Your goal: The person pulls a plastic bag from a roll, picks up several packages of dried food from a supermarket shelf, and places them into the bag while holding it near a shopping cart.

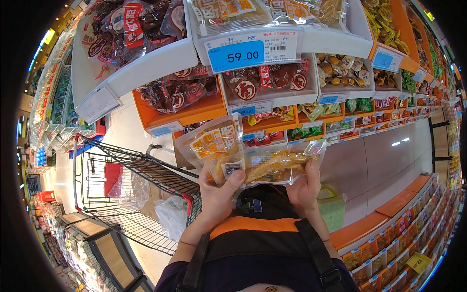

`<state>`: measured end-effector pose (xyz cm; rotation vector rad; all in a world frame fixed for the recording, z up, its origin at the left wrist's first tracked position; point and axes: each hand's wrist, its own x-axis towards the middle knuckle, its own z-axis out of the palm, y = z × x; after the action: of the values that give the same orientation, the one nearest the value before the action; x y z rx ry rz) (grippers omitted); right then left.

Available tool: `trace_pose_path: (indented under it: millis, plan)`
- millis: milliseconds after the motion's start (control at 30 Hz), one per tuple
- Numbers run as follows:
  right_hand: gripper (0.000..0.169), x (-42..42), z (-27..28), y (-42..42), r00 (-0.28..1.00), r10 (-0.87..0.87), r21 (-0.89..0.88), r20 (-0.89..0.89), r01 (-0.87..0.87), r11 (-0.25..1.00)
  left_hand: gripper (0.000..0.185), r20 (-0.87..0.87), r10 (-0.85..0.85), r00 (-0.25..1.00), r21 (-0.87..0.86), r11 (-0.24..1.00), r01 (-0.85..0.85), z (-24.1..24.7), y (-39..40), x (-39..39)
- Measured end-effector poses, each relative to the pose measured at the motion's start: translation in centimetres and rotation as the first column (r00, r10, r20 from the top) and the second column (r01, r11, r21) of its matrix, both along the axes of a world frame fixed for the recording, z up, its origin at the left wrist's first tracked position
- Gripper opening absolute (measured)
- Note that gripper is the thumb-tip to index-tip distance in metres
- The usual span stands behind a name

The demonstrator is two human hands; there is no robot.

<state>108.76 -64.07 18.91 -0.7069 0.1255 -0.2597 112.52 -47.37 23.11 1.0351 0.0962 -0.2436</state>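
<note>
My left hand (220, 195) grips a clear sealed snack packet (215, 140) with orange and white print, thumb pressed on its lower front. Beside it, a second clear packet (277, 164) shows yellowish food, possibly chicken feet. My right hand (305, 186) pinches that one at its right end, thumb on top. The two packets overlap near my left thumb, so I cannot tell whether the left fingers hold both. In front, similar packets (233, 11) fill a white shelf bin (324, 42) behind a price tag (251, 51).
A wire shopping cart (146, 175) stands at my left, with plastic bags (171, 215) inside. Orange and white bins of packaged snacks (178, 96) line the shelves ahead. A green bag (334, 208) is by my right forearm. Another snack rack (394, 241) stands at lower right.
</note>
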Motion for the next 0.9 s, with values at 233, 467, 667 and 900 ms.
trace_pose_path:
  millis: [233, 467, 667, 900]
  plan:
    - [0.038, 0.0, 0.0, 0.1, 1.000, -0.005, 0.001, -0.004, 0.005, 1.000, 0.040, 0.022, 0.005, 1.000, 0.018, 1.000, -0.005, -0.3, 0.1, -0.2]
    - [0.039, -0.3, 0.0, -0.1, 1.000, 0.017, 0.011, 0.005, -0.017, 1.000, 0.039, 0.055, -0.003, 0.998, 0.072, 0.997, -0.001, -0.4, 0.3, -0.5]
    - [0.036, -0.5, -0.4, 0.0, 1.000, 0.009, 0.042, -0.004, -0.009, 0.999, 0.037, 0.081, -0.008, 0.997, 0.098, 0.995, 0.000, -0.3, 0.4, -0.8]
    - [0.036, -0.6, -0.3, 0.1, 1.000, -0.005, 0.068, -0.017, 0.006, 0.998, 0.048, 0.040, -0.001, 0.999, 0.109, 0.994, -0.003, -0.6, 0.6, -1.0]
